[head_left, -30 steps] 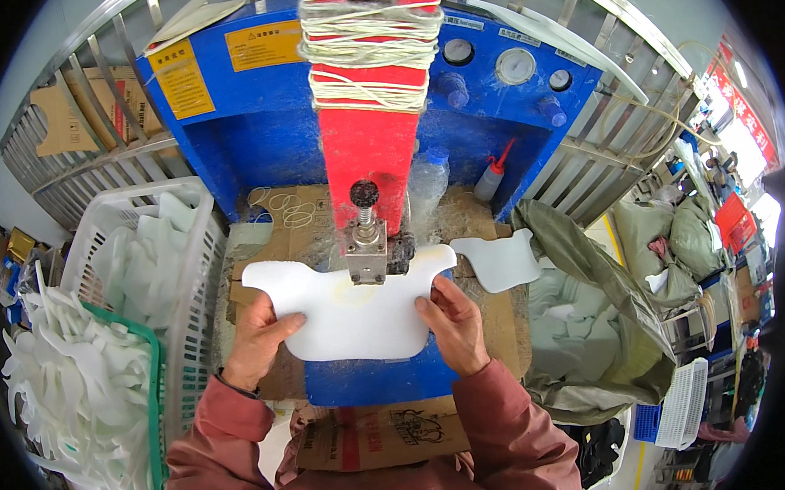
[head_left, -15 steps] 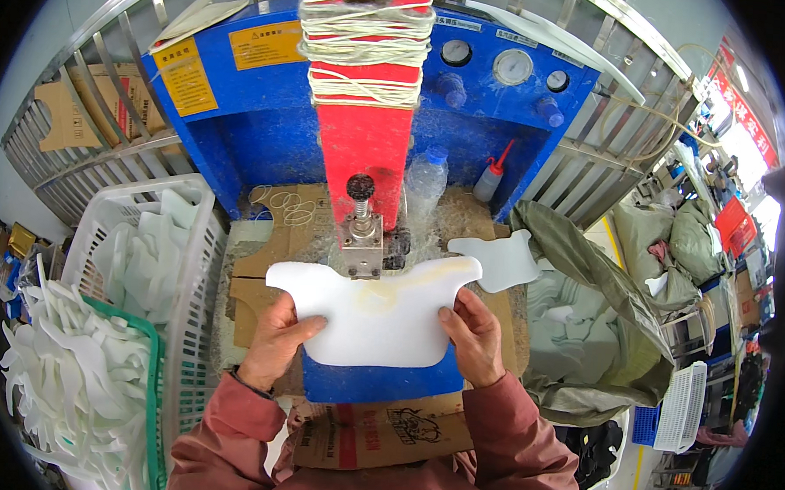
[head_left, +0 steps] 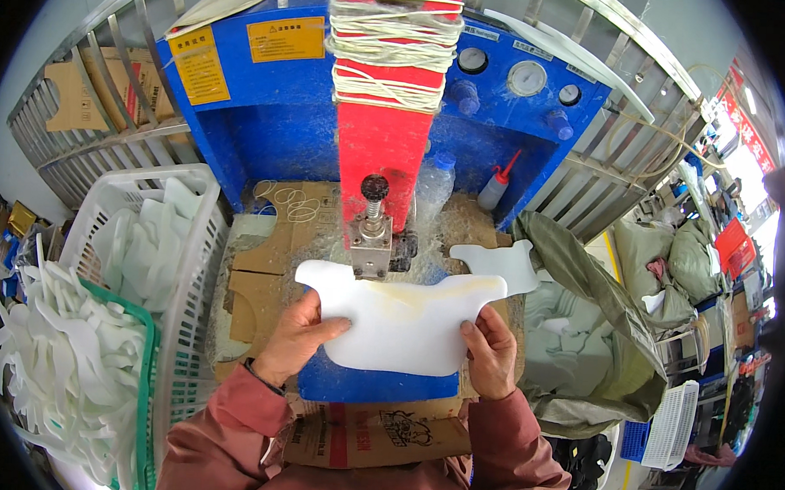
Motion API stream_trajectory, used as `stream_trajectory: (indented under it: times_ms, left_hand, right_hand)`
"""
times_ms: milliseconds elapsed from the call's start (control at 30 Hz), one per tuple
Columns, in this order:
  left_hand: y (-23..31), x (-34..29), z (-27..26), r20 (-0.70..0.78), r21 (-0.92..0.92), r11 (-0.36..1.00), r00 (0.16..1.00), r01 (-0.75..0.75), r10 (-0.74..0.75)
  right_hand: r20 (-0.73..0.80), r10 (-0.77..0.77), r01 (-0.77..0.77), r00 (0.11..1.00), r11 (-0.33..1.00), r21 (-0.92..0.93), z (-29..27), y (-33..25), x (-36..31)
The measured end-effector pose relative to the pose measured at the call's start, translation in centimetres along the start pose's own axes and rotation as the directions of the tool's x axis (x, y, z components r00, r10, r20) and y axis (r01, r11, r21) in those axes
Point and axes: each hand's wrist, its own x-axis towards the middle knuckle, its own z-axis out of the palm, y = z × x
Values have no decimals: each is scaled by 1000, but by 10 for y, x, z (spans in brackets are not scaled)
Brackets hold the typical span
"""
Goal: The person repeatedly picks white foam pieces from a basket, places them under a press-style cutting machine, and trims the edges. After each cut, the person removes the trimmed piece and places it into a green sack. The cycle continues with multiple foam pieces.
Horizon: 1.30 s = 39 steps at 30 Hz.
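A white foam-like cut sheet [head_left: 397, 337] with two raised corners and a yellowish stain along its upper edge spans both my hands. My left hand [head_left: 296, 335] pinches its left side, thumb on top and fingers beneath. On the right side, my right hand [head_left: 490, 350] grips it the same way. The sheet's far edge lies at the metal machine head [head_left: 373, 248], which carries a black knob and a spring; whether they touch is hidden. A blue block [head_left: 377, 387] shows below the near edge. Another white sheet [head_left: 501, 265] of similar shape lies beyond my right hand.
A red column [head_left: 384, 139] wound with pale cord rises from the blue machine [head_left: 283, 144] with gauges. White crates [head_left: 201, 263] of cut pieces and a green-rimmed basket [head_left: 149, 366] stand left. An open green sack [head_left: 618, 299] of pieces sits right. Bottles stand behind the head.
Both hands have shifted the white sheet slightly to the right, relative to the machine head. My view has also turned a little. The grip looks the same.
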Motion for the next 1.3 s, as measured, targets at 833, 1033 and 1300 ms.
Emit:
stream_trajectory:
  times_ms: [833,1033,1300]
  left_hand:
    - [-17,13,42,167,-8,990,976,141,-137]
    - [-18,16,51,189,-28,992,975,124,-116]
    - [-47,-3,39,185,-110,990,980,92,-70]
  right_hand:
    - [-175,0,-1,985,1000,-6,-45,-4,-35]
    - [-217,-21,6,976,998,-70,-51,-4,-41]
    - [-290,125,-197,949,952,-233,-53,7,-58]
